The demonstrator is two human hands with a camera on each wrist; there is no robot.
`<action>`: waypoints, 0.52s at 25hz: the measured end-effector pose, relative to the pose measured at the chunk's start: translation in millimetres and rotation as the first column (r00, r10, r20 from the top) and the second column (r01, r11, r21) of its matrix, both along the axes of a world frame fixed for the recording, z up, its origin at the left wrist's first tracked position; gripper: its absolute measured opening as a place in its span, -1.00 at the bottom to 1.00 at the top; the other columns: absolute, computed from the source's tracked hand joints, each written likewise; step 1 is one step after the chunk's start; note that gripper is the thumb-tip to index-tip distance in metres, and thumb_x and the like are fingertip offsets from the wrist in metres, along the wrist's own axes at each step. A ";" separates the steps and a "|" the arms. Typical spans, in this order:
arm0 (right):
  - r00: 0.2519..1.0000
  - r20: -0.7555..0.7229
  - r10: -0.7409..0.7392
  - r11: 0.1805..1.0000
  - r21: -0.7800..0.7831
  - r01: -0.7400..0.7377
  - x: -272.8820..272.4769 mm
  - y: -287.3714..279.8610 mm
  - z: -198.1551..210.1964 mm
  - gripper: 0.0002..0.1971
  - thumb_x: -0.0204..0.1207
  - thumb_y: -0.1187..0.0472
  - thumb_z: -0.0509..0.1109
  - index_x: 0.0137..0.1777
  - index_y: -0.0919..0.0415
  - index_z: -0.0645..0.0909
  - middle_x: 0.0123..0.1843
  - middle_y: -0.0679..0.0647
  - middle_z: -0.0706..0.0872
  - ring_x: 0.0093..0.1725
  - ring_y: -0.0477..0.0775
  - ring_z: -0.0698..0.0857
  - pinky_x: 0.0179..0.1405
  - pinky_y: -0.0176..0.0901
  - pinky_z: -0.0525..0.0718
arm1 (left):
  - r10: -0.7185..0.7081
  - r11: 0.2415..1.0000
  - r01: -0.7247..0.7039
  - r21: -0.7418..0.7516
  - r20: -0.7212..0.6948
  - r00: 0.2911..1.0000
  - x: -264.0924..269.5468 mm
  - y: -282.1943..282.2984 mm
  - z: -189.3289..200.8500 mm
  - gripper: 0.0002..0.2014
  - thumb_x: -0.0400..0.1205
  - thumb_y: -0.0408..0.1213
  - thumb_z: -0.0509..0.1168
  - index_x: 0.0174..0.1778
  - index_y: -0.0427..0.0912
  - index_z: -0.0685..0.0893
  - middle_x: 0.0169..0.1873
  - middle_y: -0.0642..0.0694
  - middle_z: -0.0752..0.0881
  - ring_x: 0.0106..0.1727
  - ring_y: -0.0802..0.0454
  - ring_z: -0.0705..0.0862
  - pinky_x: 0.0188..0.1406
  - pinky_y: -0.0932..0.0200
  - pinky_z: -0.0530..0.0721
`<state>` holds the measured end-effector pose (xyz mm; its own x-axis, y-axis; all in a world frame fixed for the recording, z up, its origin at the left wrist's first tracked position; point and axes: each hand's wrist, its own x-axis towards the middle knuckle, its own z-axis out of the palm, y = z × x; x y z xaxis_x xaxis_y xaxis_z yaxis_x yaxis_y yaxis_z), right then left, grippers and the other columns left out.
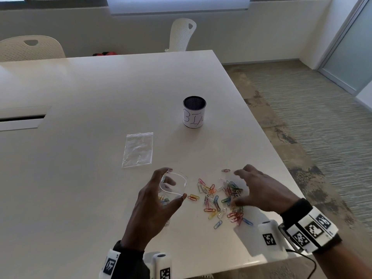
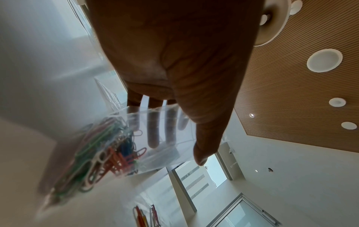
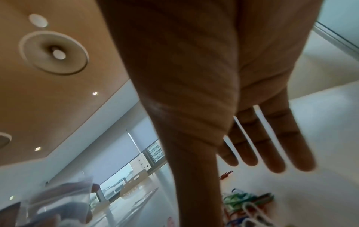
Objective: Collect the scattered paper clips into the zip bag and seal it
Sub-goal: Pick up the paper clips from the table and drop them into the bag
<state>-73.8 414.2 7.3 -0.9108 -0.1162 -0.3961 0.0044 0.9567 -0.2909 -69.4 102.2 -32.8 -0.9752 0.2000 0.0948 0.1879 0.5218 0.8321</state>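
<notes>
Zip bag (image 1: pixel 173 183): clear, held upright near the table's near edge, mouth spread wide; a few coloured clips already at its bottom, seen through the film in the left wrist view.

Loose paper clips (image 1: pixel 223 198): many, multicoloured, scattered on the white table (image 1: pixel 100 97) just right of the bag; one red clip lying slightly farther off.

Risks, judged: spill of bagged clips if the bag tips or the mouth collapses; clips pushed off the near-right table edge by a careless sweep; thin clips slipping from a large grab.

Left hand (image 1: pixel 153 208): thumb on the near side, fingers behind the bag, gripping it open.

Right hand (image 1: pixel 259 190): hovering palm-down over the pile, fingers spread and nearly straight, holding nothing.

Also present: second, flat zip bag (image 1: pixel 138 150) farther left; mesh pen cup (image 1: pixel 194 112) labelled in marker, far side.
</notes>
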 end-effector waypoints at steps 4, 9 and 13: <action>0.995 0.099 -0.009 0.999 0.038 0.006 13.6 -3.6 -11.5 0.22 0.16 -0.25 0.77 0.71 0.07 0.15 0.46 0.04 0.34 0.34 0.10 0.66 0.38 -0.16 0.65 | 0.008 1.000 -0.008 -0.001 -0.007 1.000 0.2 -0.8 1.8 -0.34 0.52 -0.03 0.63 0.45 0.32 0.45 0.08 0.24 0.75 0.10 0.25 0.77 -0.12 0.21 0.88; 0.993 -0.007 -0.120 0.987 -0.104 0.119 4.3 -13.8 -28.2 -0.20 0.39 -0.02 0.72 0.56 0.11 0.42 0.37 0.04 0.48 0.25 0.04 0.62 0.27 -0.22 0.60 | 0.006 1.000 -0.006 -0.009 -0.003 1.000 -0.1 -0.8 2.9 -0.35 0.52 -0.03 0.63 0.45 0.31 0.46 0.08 0.23 0.76 0.11 0.25 0.78 -0.13 0.24 0.87; 0.992 -0.082 -0.094 0.991 -0.101 0.086 1.1 -21.1 -27.6 -0.38 0.53 -0.08 0.59 0.52 0.08 0.50 0.34 0.05 0.54 0.30 0.09 0.67 0.26 -0.21 0.60 | 0.003 1.000 -0.003 -0.017 0.002 1.000 -0.2 -2.5 3.8 -0.35 0.52 -0.02 0.63 0.45 0.33 0.45 0.08 0.23 0.76 0.09 0.23 0.79 -0.13 0.24 0.87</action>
<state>-72.7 393.1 -20.3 -0.9497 -0.0661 -0.3062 0.0601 0.9209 -0.3851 -69.6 99.7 -28.9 -0.9760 0.1985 0.0897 0.1848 0.5368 0.8233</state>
